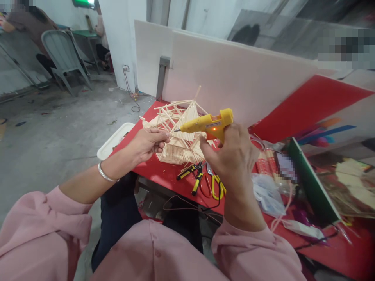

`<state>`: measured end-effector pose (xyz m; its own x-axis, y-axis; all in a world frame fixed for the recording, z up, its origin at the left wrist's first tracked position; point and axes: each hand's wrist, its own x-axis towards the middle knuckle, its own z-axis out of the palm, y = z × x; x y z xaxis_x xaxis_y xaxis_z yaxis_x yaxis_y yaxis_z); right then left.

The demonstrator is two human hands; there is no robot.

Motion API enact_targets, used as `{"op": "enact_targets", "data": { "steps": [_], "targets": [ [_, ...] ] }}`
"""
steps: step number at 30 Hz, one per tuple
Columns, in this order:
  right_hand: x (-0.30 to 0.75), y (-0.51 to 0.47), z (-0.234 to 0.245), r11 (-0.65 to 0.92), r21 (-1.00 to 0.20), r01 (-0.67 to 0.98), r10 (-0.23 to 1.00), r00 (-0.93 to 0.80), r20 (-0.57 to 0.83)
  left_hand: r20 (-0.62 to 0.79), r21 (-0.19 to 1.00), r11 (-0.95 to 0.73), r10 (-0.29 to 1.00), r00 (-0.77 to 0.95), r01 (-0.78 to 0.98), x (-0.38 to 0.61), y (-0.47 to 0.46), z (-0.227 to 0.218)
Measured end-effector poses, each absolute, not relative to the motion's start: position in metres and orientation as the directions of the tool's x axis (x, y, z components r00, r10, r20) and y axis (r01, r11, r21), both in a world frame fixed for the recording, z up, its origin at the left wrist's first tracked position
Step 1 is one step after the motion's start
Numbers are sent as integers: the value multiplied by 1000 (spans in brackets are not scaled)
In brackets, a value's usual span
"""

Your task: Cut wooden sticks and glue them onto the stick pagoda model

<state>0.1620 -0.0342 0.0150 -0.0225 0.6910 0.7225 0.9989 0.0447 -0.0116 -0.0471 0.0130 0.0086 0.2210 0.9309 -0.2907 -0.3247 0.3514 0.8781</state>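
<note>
My right hand (231, 156) grips a yellow hot glue gun (209, 124) whose light glows orange. Its nozzle points left, toward the fingertips of my left hand (146, 143). My left hand is pinched closed on a thin wooden stick (167, 135) held just below the nozzle tip. Right behind both hands, a house model built of wooden sticks (178, 134) stands on the red table (164, 175).
Pliers with yellow-black handles (193, 176) and yellow-handled scissors (215, 185) lie on the table by the model. A white tray (113, 141) sits at the table's left edge. White panels (234, 74) stand behind. Clutter, plastic bags and coloured sheets fill the right. A grey chair (63, 54) and people are far left.
</note>
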Motion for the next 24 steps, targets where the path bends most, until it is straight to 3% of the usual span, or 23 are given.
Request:
{"op": "enact_targets", "data": {
  "steps": [24],
  "targets": [
    [165, -31, 8, 67, 8, 998, 695, -52, 717, -354, 805, 440, 895, 271, -398, -45, 15, 7]
  ]
}}
